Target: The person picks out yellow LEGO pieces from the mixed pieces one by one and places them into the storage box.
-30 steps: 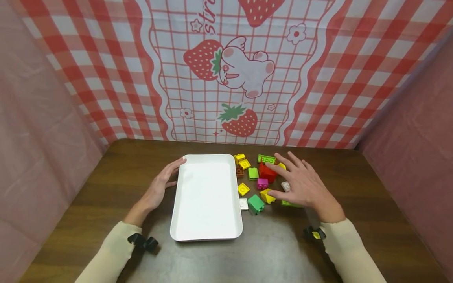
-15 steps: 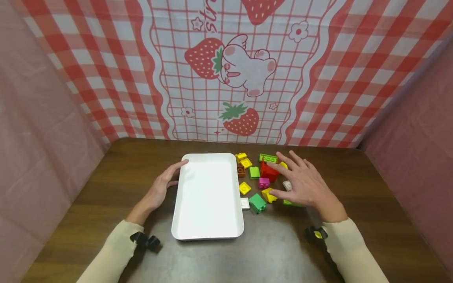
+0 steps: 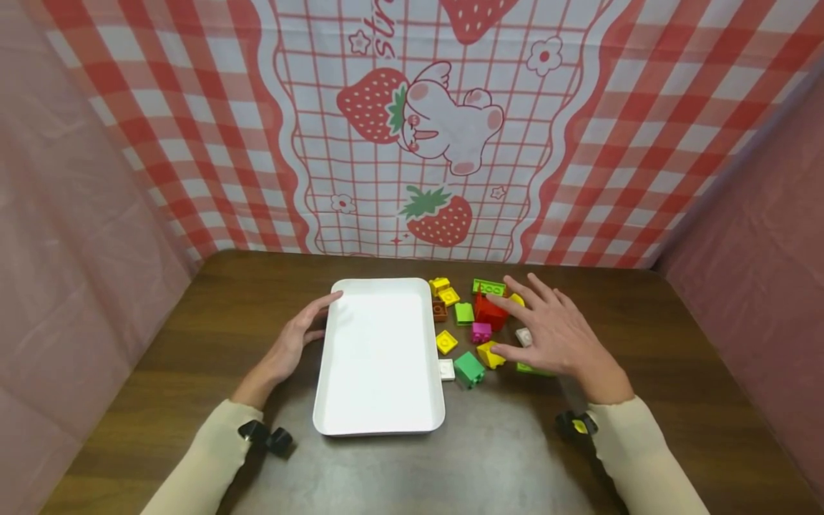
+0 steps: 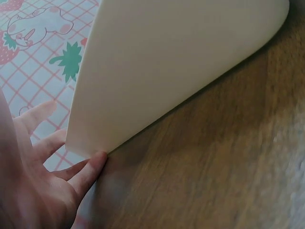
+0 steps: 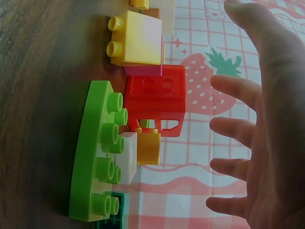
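A white rectangular tray lies on the table with nothing in it. At its far left corner is my left hand, fingertips touching the rim and outer wall; in the left wrist view the fingers are extended at the tray's corner. My right hand hovers with spread fingers over a group of toy building bricks. Under or close by it are a red brick, a magenta brick, a yellow sloped brick and a long light green brick. The right hand holds nothing and partly hides several bricks.
Between the tray and the right hand lie a dark green brick, a white brick, a light green brick, a brown brick and several yellow ones. A checked strawberry cloth hangs behind the wooden table.
Both hands keep their place and pose over the last second. The whole scene shifts very slightly with the head camera.
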`<state>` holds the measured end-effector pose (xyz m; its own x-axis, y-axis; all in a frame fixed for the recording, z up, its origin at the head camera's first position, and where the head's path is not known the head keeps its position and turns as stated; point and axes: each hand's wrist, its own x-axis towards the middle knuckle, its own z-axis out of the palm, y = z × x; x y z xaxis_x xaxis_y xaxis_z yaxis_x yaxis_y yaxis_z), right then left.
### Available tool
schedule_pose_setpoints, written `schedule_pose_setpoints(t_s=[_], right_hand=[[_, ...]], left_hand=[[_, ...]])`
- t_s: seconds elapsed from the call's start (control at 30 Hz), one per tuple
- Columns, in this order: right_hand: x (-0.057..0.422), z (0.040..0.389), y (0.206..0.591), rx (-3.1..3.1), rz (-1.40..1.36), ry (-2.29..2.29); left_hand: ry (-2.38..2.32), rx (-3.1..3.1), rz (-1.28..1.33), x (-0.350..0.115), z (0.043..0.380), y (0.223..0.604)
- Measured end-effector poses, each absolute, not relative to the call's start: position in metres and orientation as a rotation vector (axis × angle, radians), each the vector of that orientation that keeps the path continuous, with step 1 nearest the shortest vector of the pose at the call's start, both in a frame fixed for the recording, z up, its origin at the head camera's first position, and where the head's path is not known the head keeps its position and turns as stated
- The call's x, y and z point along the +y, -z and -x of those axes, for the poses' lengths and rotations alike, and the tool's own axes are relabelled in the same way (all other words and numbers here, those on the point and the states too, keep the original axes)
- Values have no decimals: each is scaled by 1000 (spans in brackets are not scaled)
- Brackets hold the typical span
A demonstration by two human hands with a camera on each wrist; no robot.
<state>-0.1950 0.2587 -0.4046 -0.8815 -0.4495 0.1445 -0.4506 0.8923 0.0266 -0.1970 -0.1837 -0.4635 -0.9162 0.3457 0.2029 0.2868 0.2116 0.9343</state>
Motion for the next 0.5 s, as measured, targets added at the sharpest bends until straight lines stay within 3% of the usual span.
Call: schedule_pose_setpoints(t_s=[0.5], right_hand=[[256, 195, 404, -2930, -714, -20]], left_hand=[[-1786, 2482, -704, -190, 199, 466]])
